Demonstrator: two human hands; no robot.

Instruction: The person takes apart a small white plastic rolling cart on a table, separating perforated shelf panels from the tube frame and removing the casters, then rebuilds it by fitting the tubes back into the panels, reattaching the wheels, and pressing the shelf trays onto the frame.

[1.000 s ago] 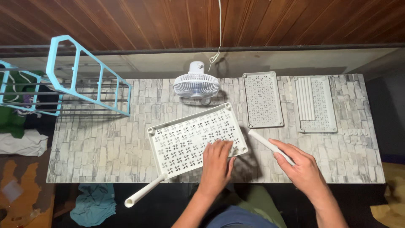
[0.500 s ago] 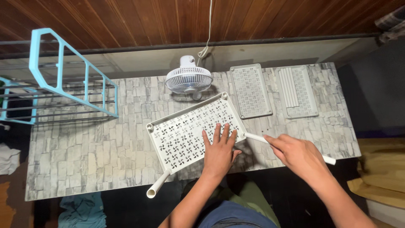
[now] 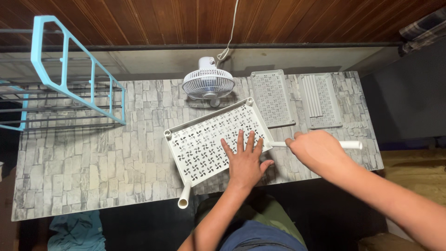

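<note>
White perforated tray (image 3: 209,139) on stone-pattern table (image 3: 93,162), angled as before | our left hand (image 3: 245,160) flat, fingers spread, on tray's near corner | right hand (image 3: 316,151) now closed around white tube (image 3: 350,144) at that corner.

The perforated tray (image 3: 211,139) lies mid-bench (image 3: 93,158) toward the near edge, a tube (image 3: 184,196) jutting over that edge, a fan (image 3: 208,83) behind it at the far edge, two smaller trays (image 3: 272,97) toward the far right corner, and a rack (image 3: 69,79) at the far left corner.
</note>
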